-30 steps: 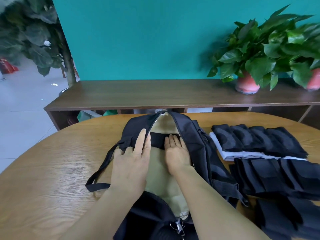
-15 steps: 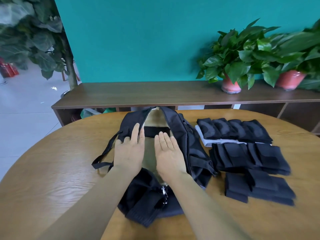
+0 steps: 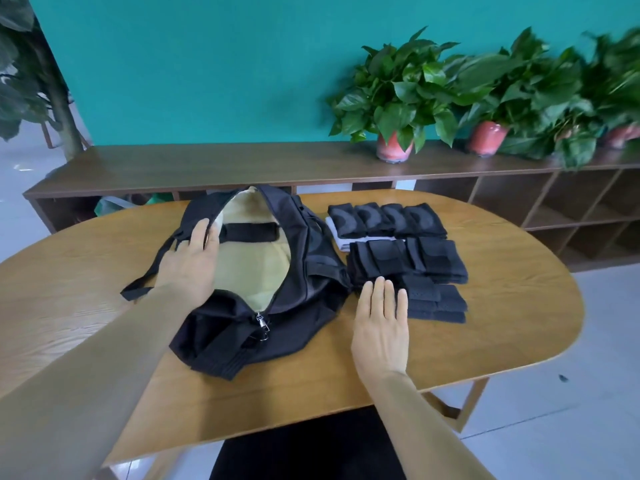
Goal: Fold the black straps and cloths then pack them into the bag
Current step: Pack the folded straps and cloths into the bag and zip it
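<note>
My right hand (image 3: 380,318) is flat and empty, fingers straight and close together, hovering low over the table (image 3: 502,306) with its fingertips at the near edge of the folded black straps (image 3: 408,259). They lie just ahead of it and slightly to the outside, stacked in overlapping rows; the nearest pile's long axis runs across my reach, side to side, so I judge the coming pick wants my fingers sliding under a near edge and my thumb closing on top. Beyond those, a further row of folded black cloths (image 3: 386,219) sits on something white, well past my fingertips.

My left hand (image 3: 194,258) rests on the far-left lip of the bag (image 3: 304,258), fingers straight and relaxed over the rim, pressing it open rather than gripping. One folded strap (image 3: 250,232) already lies across the pale lining (image 3: 249,268), up near my left fingertips.

The right hand is plainly the nearer to the piles; the bag's mouth lies just inward of it, across the bag's black side wall. Nothing stands between pile and opening but that wall, which I would need to lift over. Bare tabletop lies under my right wrist and outward to the rounded table edge
</note>
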Motion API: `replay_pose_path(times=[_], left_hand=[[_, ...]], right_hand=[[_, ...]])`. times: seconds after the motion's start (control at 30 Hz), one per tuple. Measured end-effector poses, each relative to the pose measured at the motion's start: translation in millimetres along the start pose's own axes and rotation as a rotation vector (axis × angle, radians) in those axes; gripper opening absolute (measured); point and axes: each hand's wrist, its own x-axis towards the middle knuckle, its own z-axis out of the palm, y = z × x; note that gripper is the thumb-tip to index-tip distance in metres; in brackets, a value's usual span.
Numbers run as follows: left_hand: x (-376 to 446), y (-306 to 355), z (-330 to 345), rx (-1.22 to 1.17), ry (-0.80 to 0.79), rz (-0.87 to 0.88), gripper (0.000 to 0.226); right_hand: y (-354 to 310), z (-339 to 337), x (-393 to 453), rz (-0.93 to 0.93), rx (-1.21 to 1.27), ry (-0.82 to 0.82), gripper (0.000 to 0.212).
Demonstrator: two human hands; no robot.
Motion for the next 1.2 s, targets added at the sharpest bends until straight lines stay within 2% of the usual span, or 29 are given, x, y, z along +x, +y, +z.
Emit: replay_pose_path(times=[0.1, 0.17, 0.33, 0.47, 0.6, 0.7, 0.77, 0.83, 0.93, 1.0, 1.2], left_hand=[[-3.3, -0.2, -1.5, -0.028, 0.007, 0.005, 0.094], [-3.9, -0.1, 0.5, -0.038, 0.013, 0.007, 0.094], [1.7, 2.0, 3.8, -0.048, 0.034, -0.003, 0.093], [2.2, -1.4, 5.1, -0.030, 0.019, -0.007, 0.092], [-0.5, -0.1, 0.0, 0.002, 0.009, 0.007, 0.096], [-2.3, 2.9, -5.2, 0.005, 0.009, -0.005, 0.096], [-4.8, 7.8, -9.6, 0.005, 0.014, -0.019, 0.097], [-8.0, 14.7, -13.5, -0.003, 0.032, -0.023, 0.097], [-11.0, 15.7, -16.0, -0.036, 0.080, -0.018, 0.099], [-12.8, 7.4, -15.1, -0.074, 0.106, -0.009, 0.099], [-18.0, -13.4, -13.4, -0.130, 0.134, 0.042, 0.102]], right_hand=[[9.4, -6.0, -1.6, 0.001, -0.119, -0.073, 0.058], [14.3, -5.3, -1.6, 0.019, -0.110, -0.079, 0.055], [23.3, 2.6, 2.5, 0.001, -0.104, 0.062, 0.040], [21.8, 2.8, -0.8, -0.020, -0.106, 0.086, 0.037], [28.6, 10.6, -5.0, -0.015, -0.081, 0.145, 0.044], [34.6, 12.0, -11.3, -0.017, -0.036, 0.243, 0.037], [34.9, 7.0, -15.0, -0.010, 0.016, 0.290, 0.048], [31.3, -0.7, -13.9, -0.034, 0.052, 0.396, 0.049], [4.8, -14.1, 0.8, -0.129, 0.111, 0.555, 0.045], [-28.9, -22.7, 13.2, -0.209, 0.155, 0.602, 0.046], [-113.3, -22.3, 47.7, -0.414, 0.177, 0.477, 0.043]])
